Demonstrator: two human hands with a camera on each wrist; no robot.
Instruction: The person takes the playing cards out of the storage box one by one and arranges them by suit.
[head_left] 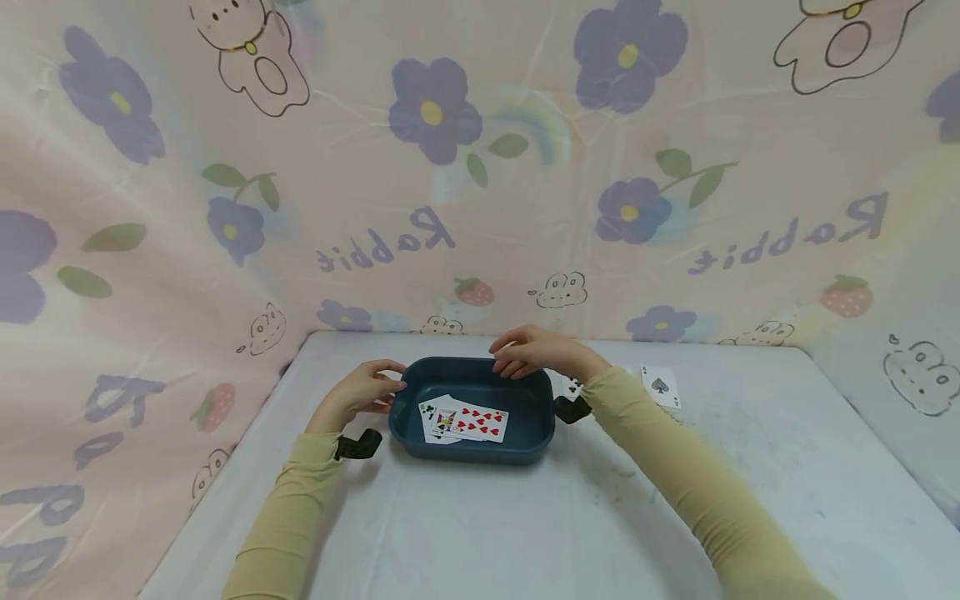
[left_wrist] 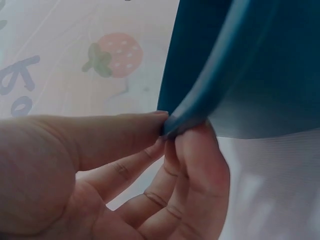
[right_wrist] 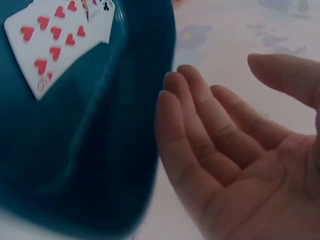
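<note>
A dark blue rectangular tray (head_left: 472, 454) sits on the table with a small fanned pile of playing cards inside. A ten of hearts (head_left: 482, 423) tops the pile, over a face card and a clubs card (head_left: 429, 414). At the tray's left end, my left hand (head_left: 358, 392) pinches the rim between thumb and fingers, plainly seen in the left wrist view. My right hand (head_left: 542, 351) is over the far right corner, empty. Its fingertips are right beside the tray wall in the right wrist view, the thumb spread away from them.
To the right of the tray lies a clubs card (head_left: 572, 387), partly hidden by the right wrist. An ace of spades (head_left: 660, 387) lies farther right on the white table (head_left: 480, 533). A printed cloth (head_left: 517, 200) hangs behind the table and along its left side.
</note>
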